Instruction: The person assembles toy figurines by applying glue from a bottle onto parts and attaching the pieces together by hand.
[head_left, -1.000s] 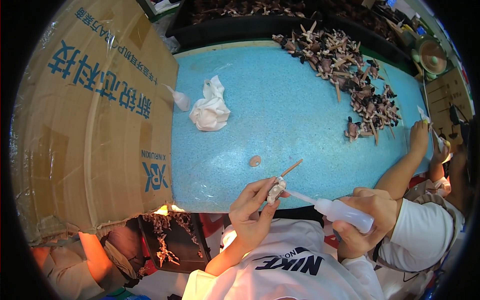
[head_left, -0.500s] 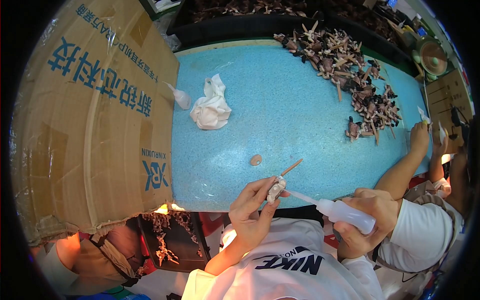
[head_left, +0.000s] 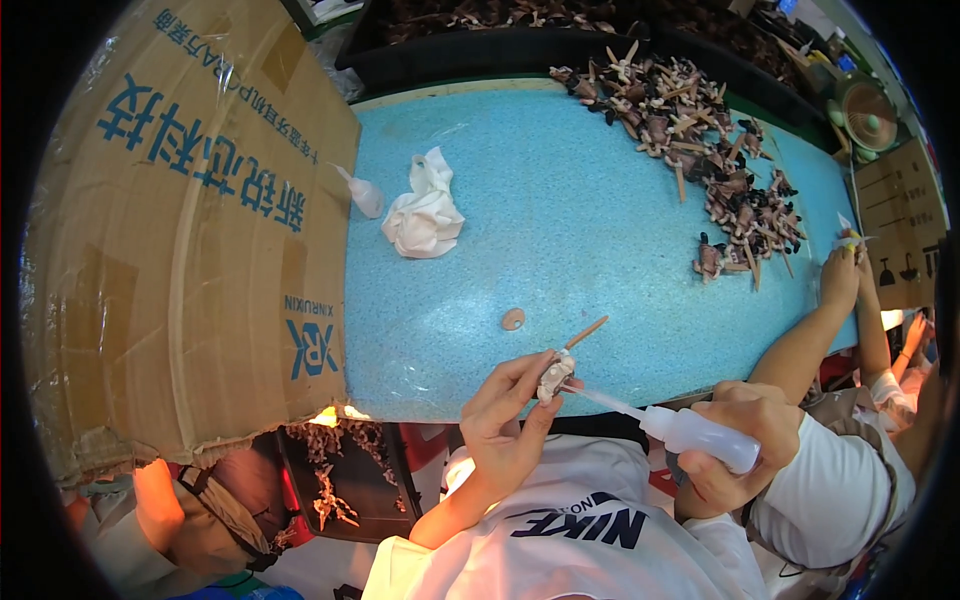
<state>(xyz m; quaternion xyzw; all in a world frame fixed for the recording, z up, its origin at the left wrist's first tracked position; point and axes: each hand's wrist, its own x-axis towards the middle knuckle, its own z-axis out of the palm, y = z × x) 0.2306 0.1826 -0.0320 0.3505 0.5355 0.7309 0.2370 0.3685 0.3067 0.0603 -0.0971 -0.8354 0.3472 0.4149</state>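
Note:
My left hand (head_left: 508, 410) pinches a small pale piece (head_left: 555, 377) on a thin wooden stick (head_left: 586, 333) just above the near edge of the blue table (head_left: 560, 230). My right hand (head_left: 745, 440) grips a white squeeze bottle (head_left: 690, 432) whose long thin nozzle points left and touches the small piece. A small tan disc (head_left: 513, 319) lies on the table just beyond my left hand.
A big cardboard box (head_left: 180, 230) stands at the left. A crumpled white cloth (head_left: 425, 215) and a small white bottle (head_left: 363, 195) lie near it. A heap of brown and tan pieces on sticks (head_left: 690, 130) fills the far right. A co-worker's arm (head_left: 815, 330) reaches in from the right.
Both my hands hold nearly the same pose. A person's head has come into view at the lower left, under the cardboard box.

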